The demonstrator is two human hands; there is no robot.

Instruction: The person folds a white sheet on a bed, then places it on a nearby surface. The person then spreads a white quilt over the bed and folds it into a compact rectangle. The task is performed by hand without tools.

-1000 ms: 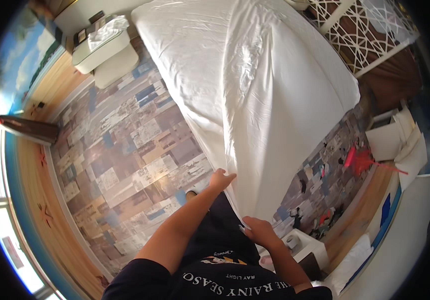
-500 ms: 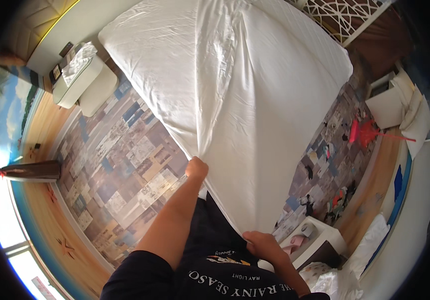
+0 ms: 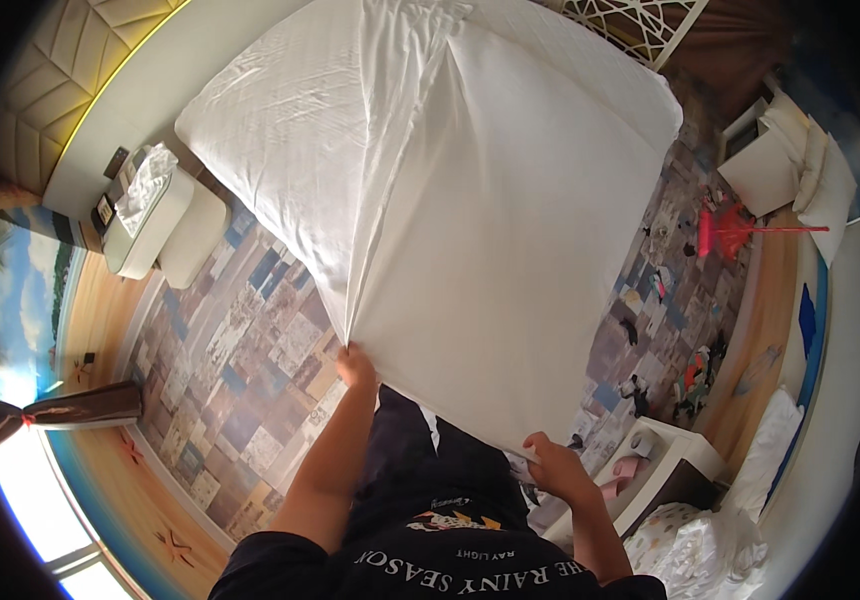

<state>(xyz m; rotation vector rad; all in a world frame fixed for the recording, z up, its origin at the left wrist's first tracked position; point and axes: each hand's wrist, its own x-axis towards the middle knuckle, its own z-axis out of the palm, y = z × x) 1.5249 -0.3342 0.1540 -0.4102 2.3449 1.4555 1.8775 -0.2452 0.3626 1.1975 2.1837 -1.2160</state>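
A large white bed sheet (image 3: 510,230) stretches from the bed toward me, pulled taut with long creases running down its middle. My left hand (image 3: 356,367) is closed on the sheet's near left edge, where the folds gather to a point. Farther right, my right hand (image 3: 550,465) grips the near right corner of the same sheet, by my waist. Between the two hands the hem hangs in front of my dark shirt (image 3: 450,540). Beneath the sheet the mattress (image 3: 605,55) shows at its far right, with a quilted surface.
A pale bedside table (image 3: 165,215) with white cloth stands left. At right lie a red dustpan or broom (image 3: 725,232) and scattered clothes (image 3: 695,375). A white cabinet (image 3: 685,450) stands near my right arm, beside a plastic-wrapped bundle (image 3: 700,550). Cushions (image 3: 810,165) lean far right.
My hands have moved farther apart, the left going left and down, the right going right and slightly up. The sheet between them is spread wider and flatter.
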